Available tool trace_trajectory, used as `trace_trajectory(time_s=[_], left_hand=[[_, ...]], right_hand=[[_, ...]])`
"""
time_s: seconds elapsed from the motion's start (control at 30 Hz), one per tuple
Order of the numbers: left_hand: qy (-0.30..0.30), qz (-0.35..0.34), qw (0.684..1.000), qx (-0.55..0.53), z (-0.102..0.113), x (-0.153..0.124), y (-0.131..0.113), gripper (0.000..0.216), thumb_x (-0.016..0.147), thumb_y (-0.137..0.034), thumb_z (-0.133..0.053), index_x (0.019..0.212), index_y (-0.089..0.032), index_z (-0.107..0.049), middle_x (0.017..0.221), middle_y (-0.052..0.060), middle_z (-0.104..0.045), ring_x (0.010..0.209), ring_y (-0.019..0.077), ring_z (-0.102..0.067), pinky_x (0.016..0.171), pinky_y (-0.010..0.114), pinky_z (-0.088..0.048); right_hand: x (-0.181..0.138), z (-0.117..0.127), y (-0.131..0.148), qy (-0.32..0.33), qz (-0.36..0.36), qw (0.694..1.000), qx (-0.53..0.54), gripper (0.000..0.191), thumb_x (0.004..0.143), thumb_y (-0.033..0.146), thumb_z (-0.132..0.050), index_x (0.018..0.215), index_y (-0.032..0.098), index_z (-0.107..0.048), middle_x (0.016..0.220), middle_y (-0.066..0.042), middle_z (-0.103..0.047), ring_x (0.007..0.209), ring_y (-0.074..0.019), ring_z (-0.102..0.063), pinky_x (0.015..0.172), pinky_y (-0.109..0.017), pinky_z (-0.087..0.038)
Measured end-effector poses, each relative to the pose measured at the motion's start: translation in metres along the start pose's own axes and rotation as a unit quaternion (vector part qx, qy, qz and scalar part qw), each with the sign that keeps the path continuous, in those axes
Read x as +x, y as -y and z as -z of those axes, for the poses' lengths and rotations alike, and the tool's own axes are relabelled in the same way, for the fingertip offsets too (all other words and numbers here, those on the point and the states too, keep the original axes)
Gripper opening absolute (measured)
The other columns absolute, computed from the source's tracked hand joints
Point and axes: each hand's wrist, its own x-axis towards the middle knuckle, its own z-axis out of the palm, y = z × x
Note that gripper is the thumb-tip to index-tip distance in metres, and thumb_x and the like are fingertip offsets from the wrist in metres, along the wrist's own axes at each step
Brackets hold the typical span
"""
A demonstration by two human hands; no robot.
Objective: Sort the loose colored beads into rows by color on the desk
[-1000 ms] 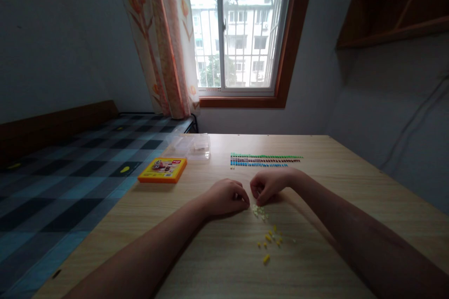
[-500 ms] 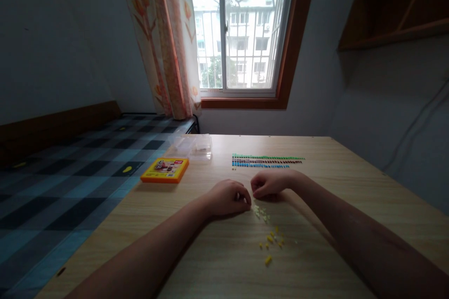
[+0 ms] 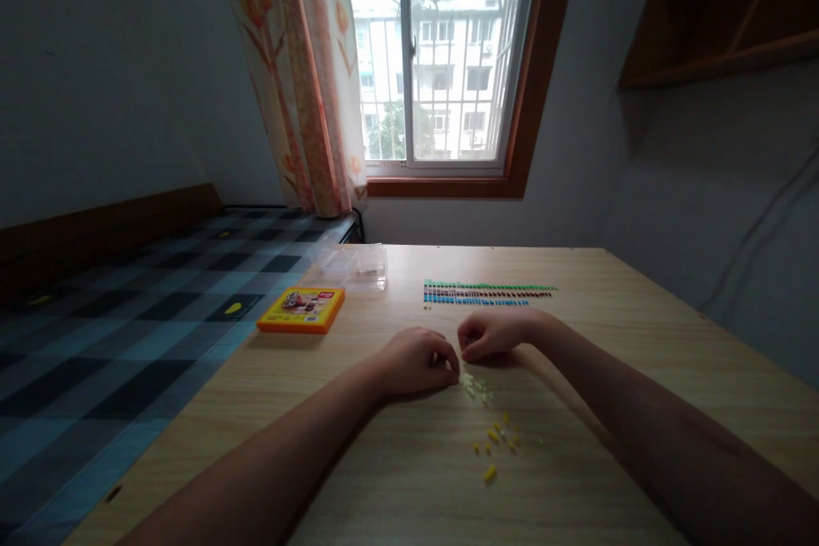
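Observation:
My left hand (image 3: 415,361) rests on the wooden table (image 3: 397,478) with its fingers curled and pinched at the edge of a small heap of pale beads (image 3: 474,387). My right hand (image 3: 490,334) lies just right of it, fingers also curled into a pinch, thumb tips nearly meeting the left hand's. What either pinch holds is too small to make out. Loose yellow beads (image 3: 496,439) lie scattered nearer to me. Beyond the hands, rows of green, dark red and blue beads (image 3: 483,293) lie in straight lines.
An orange flat box (image 3: 300,310) lies at the table's left edge, with a clear plastic case (image 3: 351,266) behind it. A bed with a checked cover (image 3: 128,333) adjoins the table on the left. A window (image 3: 441,51) and curtain (image 3: 307,68) stand behind.
The view has shifted slightly. My right hand has drawn a little away from the pale heap; both hands stay pinched close together.

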Motion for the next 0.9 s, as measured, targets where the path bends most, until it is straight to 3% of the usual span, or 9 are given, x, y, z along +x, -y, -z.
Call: trace_trajectory(time_s=[0.9], left_hand=[[-0.014, -0.003, 0.998, 0.06, -0.0039, 0.0005, -0.0004, 0.011, 0.078, -0.029, -0.062, 0.083, -0.023, -0.07, 0.071, -0.003, -0.066, 0.068, 0.0115, -0.058, 0.066, 0.021, -0.039]], right_hand=[[0.0064, -0.0065, -0.0051, -0.032, -0.005, 0.998, 0.057, 0.032, 0.082, 0.048, -0.06, 0.082, 0.016, -0.058, 0.057, 0.003, -0.056, 0.042, -0.0084, -0.055, 0.036, -0.015, -0.04]])
